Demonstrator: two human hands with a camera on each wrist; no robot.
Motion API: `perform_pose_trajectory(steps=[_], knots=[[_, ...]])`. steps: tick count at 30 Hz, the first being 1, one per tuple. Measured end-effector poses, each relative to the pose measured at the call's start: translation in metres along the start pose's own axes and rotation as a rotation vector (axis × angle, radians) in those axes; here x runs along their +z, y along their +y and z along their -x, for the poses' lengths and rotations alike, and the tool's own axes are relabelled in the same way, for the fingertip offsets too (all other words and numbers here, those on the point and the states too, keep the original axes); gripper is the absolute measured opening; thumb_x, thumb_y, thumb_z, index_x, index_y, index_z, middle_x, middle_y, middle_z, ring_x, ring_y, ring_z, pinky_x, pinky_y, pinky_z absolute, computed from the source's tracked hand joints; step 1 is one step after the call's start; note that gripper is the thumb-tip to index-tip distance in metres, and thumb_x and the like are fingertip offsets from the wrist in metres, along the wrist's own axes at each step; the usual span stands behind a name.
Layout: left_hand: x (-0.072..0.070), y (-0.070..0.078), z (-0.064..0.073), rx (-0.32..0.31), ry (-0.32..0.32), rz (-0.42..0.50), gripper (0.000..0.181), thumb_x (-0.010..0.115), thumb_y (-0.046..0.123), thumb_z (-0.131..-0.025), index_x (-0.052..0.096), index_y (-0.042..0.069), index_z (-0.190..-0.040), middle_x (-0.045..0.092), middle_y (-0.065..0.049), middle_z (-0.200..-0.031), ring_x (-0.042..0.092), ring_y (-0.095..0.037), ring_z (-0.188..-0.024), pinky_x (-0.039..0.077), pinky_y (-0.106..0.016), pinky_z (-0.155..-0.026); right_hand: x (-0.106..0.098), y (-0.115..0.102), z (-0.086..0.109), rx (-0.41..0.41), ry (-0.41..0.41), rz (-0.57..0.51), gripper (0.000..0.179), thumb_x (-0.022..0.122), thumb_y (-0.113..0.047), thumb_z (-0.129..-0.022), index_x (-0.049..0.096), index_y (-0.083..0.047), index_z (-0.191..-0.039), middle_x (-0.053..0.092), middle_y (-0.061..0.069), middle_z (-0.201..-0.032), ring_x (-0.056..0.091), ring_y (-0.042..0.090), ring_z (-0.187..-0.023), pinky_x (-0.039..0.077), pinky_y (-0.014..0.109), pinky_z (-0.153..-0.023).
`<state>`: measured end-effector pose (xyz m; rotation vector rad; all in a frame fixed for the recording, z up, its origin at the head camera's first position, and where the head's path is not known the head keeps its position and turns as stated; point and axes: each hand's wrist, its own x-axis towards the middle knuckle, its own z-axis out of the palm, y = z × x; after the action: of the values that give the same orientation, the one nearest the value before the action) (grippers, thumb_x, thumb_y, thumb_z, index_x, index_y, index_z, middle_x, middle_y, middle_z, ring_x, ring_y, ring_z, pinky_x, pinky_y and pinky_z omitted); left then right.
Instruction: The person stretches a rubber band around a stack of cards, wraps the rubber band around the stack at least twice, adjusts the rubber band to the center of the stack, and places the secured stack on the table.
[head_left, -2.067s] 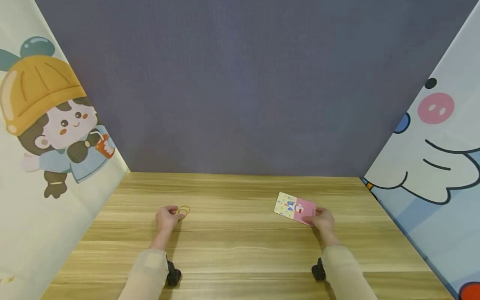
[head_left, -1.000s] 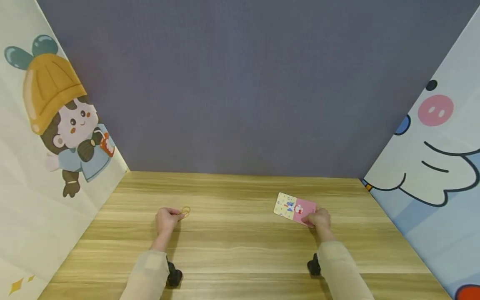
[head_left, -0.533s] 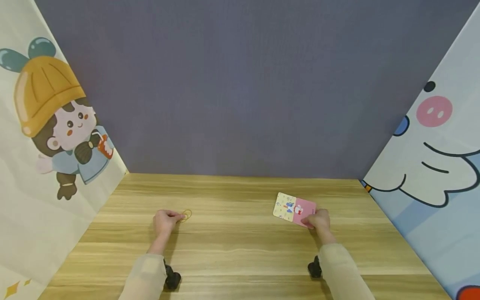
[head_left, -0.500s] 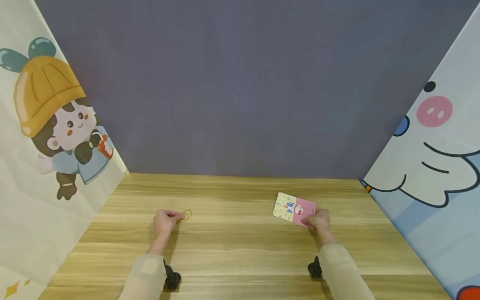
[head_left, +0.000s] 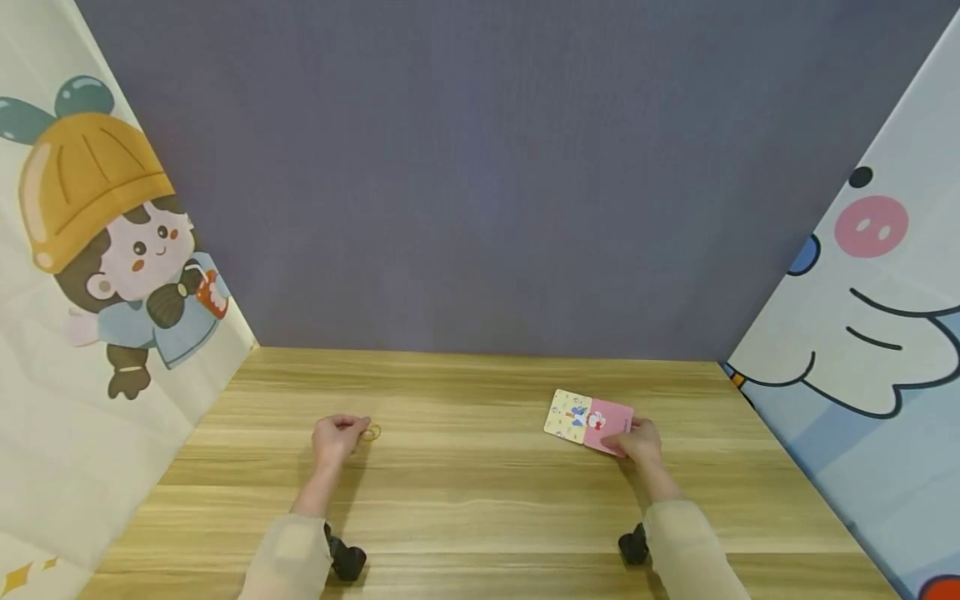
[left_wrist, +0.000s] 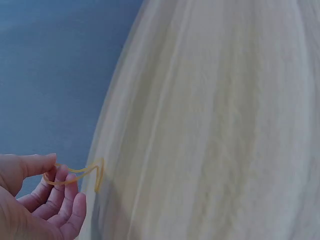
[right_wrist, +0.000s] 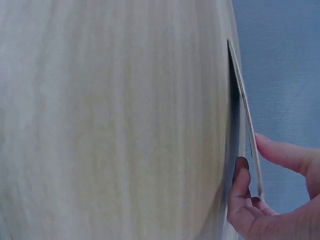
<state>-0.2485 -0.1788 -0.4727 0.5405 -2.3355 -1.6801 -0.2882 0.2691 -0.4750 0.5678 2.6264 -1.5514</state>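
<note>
My left hand (head_left: 335, 437) pinches a thin yellow rubber band (head_left: 375, 432) between thumb and index finger, over the left part of the table. In the left wrist view the band (left_wrist: 102, 169) dangles as a loose, bent loop past the fingertips. To the right, my right hand (head_left: 642, 439) grips the pink end of a flat card (head_left: 588, 421), thumb on top and fingers underneath. Half of the card is pale yellow, half pink, with cartoon prints. Seen edge-on in the right wrist view, the card (right_wrist: 244, 102) is thin, and its far end slants toward the wood.
Both hands are over a wood-grain table (head_left: 480, 500). A dark grey panel (head_left: 480, 183) rises behind its back edge. Cartoon-printed sheets border the left (head_left: 45, 467) and right (head_left: 847, 467) sides. A black device (head_left: 347, 560) is strapped at each wrist.
Both hands keep their holds and stay almost in place. The rubber band's loop has shifted slightly and looks flatter. The card has moved only a touch nearer the front.
</note>
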Motion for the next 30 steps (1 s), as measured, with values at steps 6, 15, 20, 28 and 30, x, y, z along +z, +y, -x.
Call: perform_pose_trajectory(steps=[6, 15, 20, 28, 30], knots=[[0.003, 0.009, 0.004, -0.031, -0.01, 0.163, 0.023, 0.061, 0.006, -0.082, 0.059, -0.015, -0.09, 0.063, -0.012, -0.066, 0.06, -0.015, -0.054, 0.048, -0.019, -0.045, -0.006, -0.001, 0.003, 0.034, -0.05, -0.132, 0.074, 0.066, -0.001, -0.072, 0.022, 0.019, -0.128, 0.036, 0.036, -0.119, 0.052, 0.032, -0.09, 0.051, 0.029, -0.071], [0.014, -0.001, 0.002, -0.045, 0.006, 0.327, 0.024, 0.062, 0.013, -0.083, 0.061, -0.008, -0.095, 0.063, -0.001, -0.064, 0.061, -0.009, -0.057, 0.053, -0.024, -0.058, -0.013, -0.007, 0.015, 0.01, -0.103, -0.259, 0.063, 0.057, 0.004, -0.079, 0.023, 0.015, -0.131, 0.038, 0.035, -0.12, 0.054, 0.008, -0.058, 0.052, 0.022, -0.054], [0.029, -0.036, -0.021, 0.025, 0.016, 0.51, 0.029, 0.069, 0.022, -0.078, 0.064, -0.002, -0.092, 0.064, -0.003, -0.066, 0.062, -0.013, -0.059, 0.053, -0.024, -0.057, -0.011, -0.005, 0.016, -0.031, -0.092, -0.272, 0.061, 0.053, 0.012, -0.079, 0.023, 0.015, -0.131, 0.039, 0.037, -0.119, 0.055, 0.007, -0.058, 0.052, 0.021, -0.054], [0.026, -0.016, 0.002, 0.054, -0.131, 0.7, 0.045, 0.061, 0.033, -0.083, 0.057, 0.0, -0.113, 0.063, -0.012, -0.088, 0.061, -0.018, -0.082, 0.05, -0.028, -0.079, -0.008, -0.004, 0.018, -0.113, -0.039, -0.361, 0.067, 0.052, 0.016, -0.078, 0.02, 0.008, -0.136, 0.043, 0.038, -0.112, 0.057, 0.007, -0.06, 0.053, 0.024, -0.054], [0.022, 0.005, 0.019, 0.048, -0.168, 0.775, 0.048, 0.057, 0.028, -0.087, 0.049, -0.007, -0.119, 0.062, -0.01, -0.088, 0.061, -0.018, -0.084, 0.048, -0.028, -0.083, -0.007, -0.006, 0.02, -0.127, -0.023, -0.381, 0.068, 0.053, 0.017, -0.077, 0.021, 0.007, -0.136, 0.045, 0.037, -0.11, 0.057, 0.007, -0.06, 0.053, 0.024, -0.054]])
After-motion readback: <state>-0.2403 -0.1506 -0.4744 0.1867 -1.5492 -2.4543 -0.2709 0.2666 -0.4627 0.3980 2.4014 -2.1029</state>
